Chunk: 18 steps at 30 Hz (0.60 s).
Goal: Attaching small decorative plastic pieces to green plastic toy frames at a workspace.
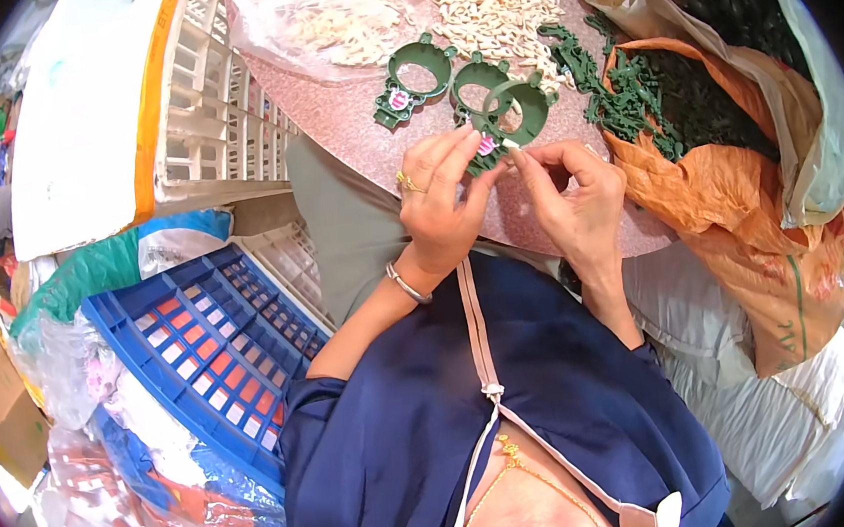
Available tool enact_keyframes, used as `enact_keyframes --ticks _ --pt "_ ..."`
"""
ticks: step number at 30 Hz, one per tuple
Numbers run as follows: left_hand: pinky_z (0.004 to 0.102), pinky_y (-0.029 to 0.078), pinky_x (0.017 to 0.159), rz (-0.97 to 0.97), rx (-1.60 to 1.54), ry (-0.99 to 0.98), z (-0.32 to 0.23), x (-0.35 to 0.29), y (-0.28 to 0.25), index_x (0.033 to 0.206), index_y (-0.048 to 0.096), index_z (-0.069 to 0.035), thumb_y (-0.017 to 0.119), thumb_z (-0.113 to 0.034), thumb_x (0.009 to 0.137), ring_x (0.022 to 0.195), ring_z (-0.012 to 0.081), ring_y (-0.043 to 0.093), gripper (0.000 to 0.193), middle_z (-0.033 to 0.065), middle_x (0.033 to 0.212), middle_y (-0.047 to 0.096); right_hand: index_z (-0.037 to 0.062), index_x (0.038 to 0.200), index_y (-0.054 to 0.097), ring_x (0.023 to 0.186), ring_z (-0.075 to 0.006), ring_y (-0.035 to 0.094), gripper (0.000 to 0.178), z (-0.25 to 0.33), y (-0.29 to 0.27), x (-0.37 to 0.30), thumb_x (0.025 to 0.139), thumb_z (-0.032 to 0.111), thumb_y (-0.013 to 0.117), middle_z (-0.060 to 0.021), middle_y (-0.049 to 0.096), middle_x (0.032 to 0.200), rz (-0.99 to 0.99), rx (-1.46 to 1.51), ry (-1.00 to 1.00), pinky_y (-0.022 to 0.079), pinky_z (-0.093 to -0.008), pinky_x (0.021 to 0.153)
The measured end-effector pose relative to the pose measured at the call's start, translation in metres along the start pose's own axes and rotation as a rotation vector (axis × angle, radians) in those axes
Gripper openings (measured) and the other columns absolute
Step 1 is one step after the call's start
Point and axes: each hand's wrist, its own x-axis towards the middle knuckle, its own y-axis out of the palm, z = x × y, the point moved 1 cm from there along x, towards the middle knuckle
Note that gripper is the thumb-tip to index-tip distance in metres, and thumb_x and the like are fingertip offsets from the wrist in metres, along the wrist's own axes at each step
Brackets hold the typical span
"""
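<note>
My left hand is closed, thumb and fingers gripping a green plastic part with a round ring and a pink flower on its base. Close against it, my right hand pinches a small whitish piece at the same part. The fingertips of both hands nearly meet there and partly hide the base. Just beyond lie another green ring part, also with a pink flower, and one more green ring part, partly covered by the held one.
On the pink speckled tabletop are a heap of small cream-coloured pieces, a clear bag of similar pieces, and loose green plastic pieces. An orange sack of green pieces stands right. White and blue crates stand left.
</note>
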Motion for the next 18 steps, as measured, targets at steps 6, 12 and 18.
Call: enact_keyframes --ticks 6,12,18 --pt "0.0379 0.053 0.088 0.024 0.014 0.157 0.0008 -0.0025 -0.0004 0.114 0.07 -0.004 0.084 -0.002 0.069 0.102 0.0268 0.065 0.047 0.0093 0.116 0.07 -0.0023 0.081 0.073 0.056 -0.0136 0.064 0.014 0.0068 -0.0018 0.0018 0.084 0.011 0.077 -0.0113 0.07 0.068 0.07 -0.009 0.139 0.048 -0.0283 0.053" --pt "0.0375 0.054 0.087 0.016 -0.007 0.122 0.0 -0.002 0.0002 0.113 0.07 -0.003 0.084 -0.001 0.069 0.1 0.0266 0.066 0.046 0.0096 0.114 0.071 -0.0021 0.083 0.071 0.055 -0.0111 0.061 0.016 0.0066 -0.001 0.0051 0.084 0.012 0.078 -0.0097 0.068 0.066 0.1 0.022 0.215 0.047 -0.0281 0.051" --pt "0.0378 0.054 0.087 0.012 -0.029 0.092 0.0 -0.0011 -0.001 0.113 0.069 -0.003 0.085 -0.002 0.069 0.1 0.0266 0.066 0.046 0.0099 0.114 0.071 -0.0013 0.081 0.063 0.054 -0.0065 0.053 0.02 0.0009 0.0022 0.0039 0.082 0.009 0.081 -0.005 0.062 0.061 0.072 0.098 0.201 0.041 -0.025 0.049"
